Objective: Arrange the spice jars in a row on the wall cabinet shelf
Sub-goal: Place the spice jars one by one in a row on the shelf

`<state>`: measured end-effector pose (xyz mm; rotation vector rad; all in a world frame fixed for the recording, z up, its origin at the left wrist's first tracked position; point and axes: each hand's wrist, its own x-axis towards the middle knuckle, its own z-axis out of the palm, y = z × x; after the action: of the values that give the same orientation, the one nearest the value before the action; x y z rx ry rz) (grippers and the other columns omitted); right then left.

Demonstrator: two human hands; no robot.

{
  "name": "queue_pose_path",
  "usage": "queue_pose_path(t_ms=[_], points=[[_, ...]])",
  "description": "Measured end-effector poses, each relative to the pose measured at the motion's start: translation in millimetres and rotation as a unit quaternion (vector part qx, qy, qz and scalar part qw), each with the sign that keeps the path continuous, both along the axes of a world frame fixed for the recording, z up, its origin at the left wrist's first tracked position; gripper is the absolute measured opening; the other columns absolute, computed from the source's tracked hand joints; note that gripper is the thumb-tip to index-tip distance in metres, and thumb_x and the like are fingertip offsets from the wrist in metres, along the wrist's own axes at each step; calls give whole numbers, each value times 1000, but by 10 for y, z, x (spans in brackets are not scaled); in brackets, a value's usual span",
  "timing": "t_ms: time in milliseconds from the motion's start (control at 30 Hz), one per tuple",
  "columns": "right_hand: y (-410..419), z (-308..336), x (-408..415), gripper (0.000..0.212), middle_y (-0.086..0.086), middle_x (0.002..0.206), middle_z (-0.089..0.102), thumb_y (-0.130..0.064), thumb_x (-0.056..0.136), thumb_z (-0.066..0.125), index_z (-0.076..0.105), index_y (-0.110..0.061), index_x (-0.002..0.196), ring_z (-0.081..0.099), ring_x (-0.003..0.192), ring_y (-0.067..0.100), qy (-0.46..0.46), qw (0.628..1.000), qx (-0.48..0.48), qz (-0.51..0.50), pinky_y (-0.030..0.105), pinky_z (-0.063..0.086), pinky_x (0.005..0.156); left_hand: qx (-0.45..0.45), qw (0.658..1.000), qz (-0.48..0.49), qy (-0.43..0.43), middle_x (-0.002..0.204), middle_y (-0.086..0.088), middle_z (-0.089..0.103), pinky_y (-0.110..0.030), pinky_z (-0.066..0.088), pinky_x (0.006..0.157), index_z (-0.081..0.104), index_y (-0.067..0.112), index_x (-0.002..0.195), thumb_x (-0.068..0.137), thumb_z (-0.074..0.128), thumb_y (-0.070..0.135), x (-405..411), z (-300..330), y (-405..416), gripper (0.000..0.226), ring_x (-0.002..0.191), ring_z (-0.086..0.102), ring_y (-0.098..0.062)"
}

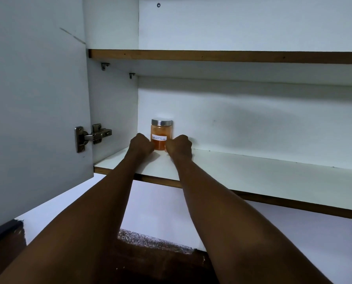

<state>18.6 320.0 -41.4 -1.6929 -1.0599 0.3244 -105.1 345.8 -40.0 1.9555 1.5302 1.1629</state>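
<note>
Early stage: left hand point(141, 144) and right hand point(179, 147) are gripping one orange spice jar point(161, 134) deep on the shelf point(252, 171), near the hinge point(93, 137) side wall; no other jars showing.

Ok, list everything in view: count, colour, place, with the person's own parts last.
jar: one, clear with orange powder, silver lid and white handwritten label, upright on the lower shelf near its left back corner
lower shelf: one, white with brown front edge, across the cabinet
upper shelf: one, white with brown edge, above the jar
door: one, white, swung open at left
hinge: one, silver, where door meets cabinet side
brackets: two, metal, under the upper shelf at left
counter: speckled dark strip, below
left hand: fingers curled, against the jar's left side
right hand: fingers curled, against the jar's right side
</note>
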Motion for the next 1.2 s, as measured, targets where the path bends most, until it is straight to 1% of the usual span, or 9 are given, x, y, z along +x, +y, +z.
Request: queue_pose_path(t_ms=[167, 300, 533, 600, 700, 800, 933, 1067, 1200], points=[[-129, 5, -22, 47, 15, 126, 68, -40, 89, 69, 64, -9, 123, 68, 114, 35, -32, 998, -18, 42, 39, 55, 95, 19, 1000, 10, 17, 85, -19, 62, -35, 45, 79, 65, -7, 87, 99, 61, 13, 5, 35, -147, 24, 84, 60, -29], [-386, -4, -35, 40, 17, 125, 70, -33, 93, 65, 65, -6, 122, 67, 115, 36, -99, 990, -28, 100, 31, 47, 84, -10, 999, -4, 38, 88, -23, 66, -35, 46, 78, 67, -8, 87, 97, 63, 11, -27, 53, -306, 23, 88, 64, -34], [-1245, -71, -9, 23, 21, 107, 72, -15, 90, 59, 69, 1, 103, 68, 100, 38, -204, 967, 5, 155, 35, 52, 79, 14, 992, 5, 124, 116, -22, 68, -38, 49, 85, 66, -4, 113, 92, 68, 10, 76, -24, -779, 25, 109, 65, -36], [-1556, -173, 33, 18, 18, 87, 72, -9, 87, 55, 70, -1, 84, 68, 83, 34, -231, 959, 59, 153, 35, 52, 68, 98, 987, 19, 123, 114, -20, 66, -41, 50, 89, 67, 1, 111, 91, 70, 9, 186, -179, -1062, 22, 107, 64, -35], [-1971, -404, 161, 18, 11, 64, 62, -2, 80, 48, 58, -6, 64, 59, 63, 27, -252, 939, 164, 167, 39, 49, 56, 298, 954, 23, 27, 110, -16, 63, -31, 42, 84, 65, 3, 106, 89, 67, -2, 402, -570, -1560, 19, 104, 59, -33], [-2350, -714, 461, 15, 10, 58, 54, -5, 72, 41, 49, -5, 59, 53, 57, 26, -241, 926, 219, 191, 39, 42, 53, 366, 929, -42, -42, 124, -10, 58, -28, 40, 97, 62, 6, 118, 88, 66, -4, 740, -1047, -2071, 31, 118, 55, -30], [-2775, -1400, 1006, 20, -5, 57, 61, -9, 70, 44, 58, -18, 58, 63, 57, 16, -146, 969, 149, 131, 36, 53, 61, 310, 943, -99, -68, 155, -11, 41, -35, 35, 121, 56, 5, 134, 92, 59, 0, 1226, -1754, -2504, 43, 148, 38, -28], [-3616, -2726, 1570, 23, -1, 67, 71, -4, 76, 51, 68, -13, 65, 68, 69, 19, -84, 993, -75, 36, 38, 57, 72, 128, 963, -236, 26, 155, -15, 41, -42, 32, 124, 51, 1, 141, 85, 65, 3, 1683, -3003, -3412, 57, 150, 35, -31], [-4204, -3505, 1823, 17, 6, 79, 75, -6, 84, 59, 73, -12, 77, 68, 75, 22, -47, 978, -204, 17, 31, 53, 69, -16, 942, -326, 75, 150, -21, 44, -47, 33, 122, 50, -5, 142, 80, 67, -1, 1812, -3707, -4026, 65, 144, 40, -35]])
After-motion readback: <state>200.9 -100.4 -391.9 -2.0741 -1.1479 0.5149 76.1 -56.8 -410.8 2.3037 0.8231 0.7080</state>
